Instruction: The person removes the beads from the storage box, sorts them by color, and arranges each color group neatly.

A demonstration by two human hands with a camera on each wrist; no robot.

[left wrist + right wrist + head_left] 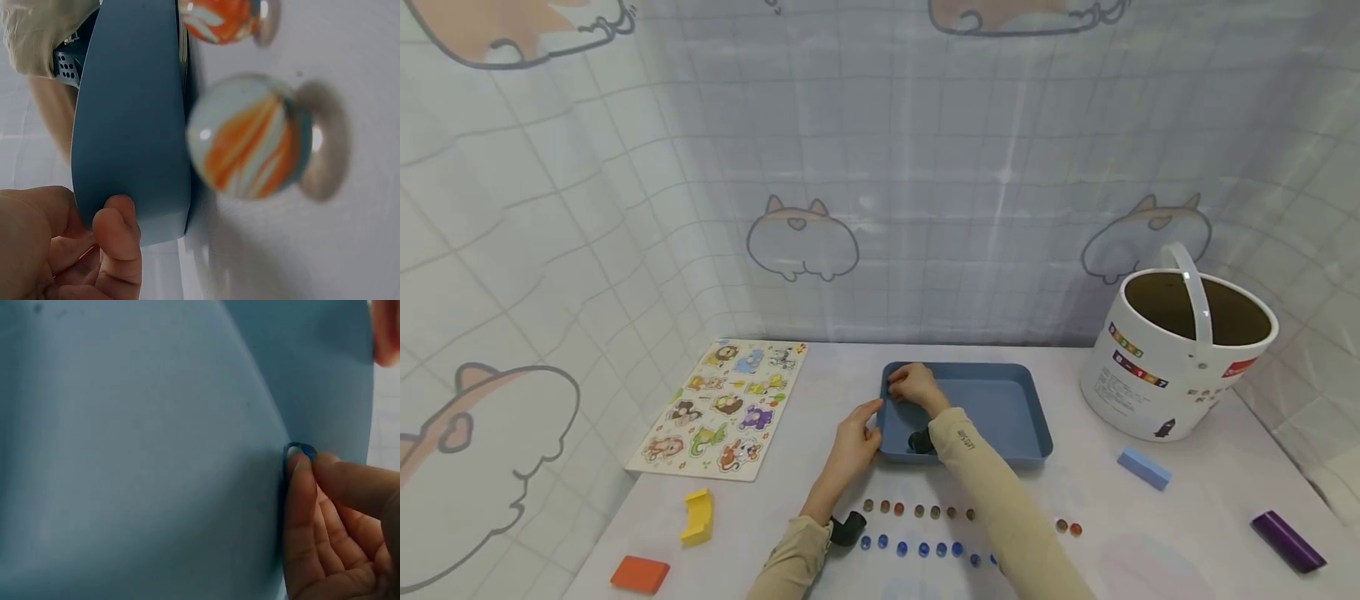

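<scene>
My right hand [916, 387] is inside the blue tray [992, 400], at its left end. Thumb and fingertips pinch a small blue glass marble [304, 449] close to the tray's inner wall; the fingers cover most of it. At the tray's left side, my left hand [853, 437] holds the rim, its fingertips [119, 219] against the outer wall. Orange-swirled marbles [250, 137] lie on the table beside that wall in the left wrist view. In front of the tray runs a row of brownish and red marbles [919, 510], with a row of blue marbles [922, 549] nearer me.
An animal puzzle board [722, 408] lies at the left. Nearer are a yellow block [697, 517] and an orange block [640, 574]. On the right stand a white bucket [1150, 379] with a raised handle, a light-blue block [1144, 468] and a purple block [1288, 542].
</scene>
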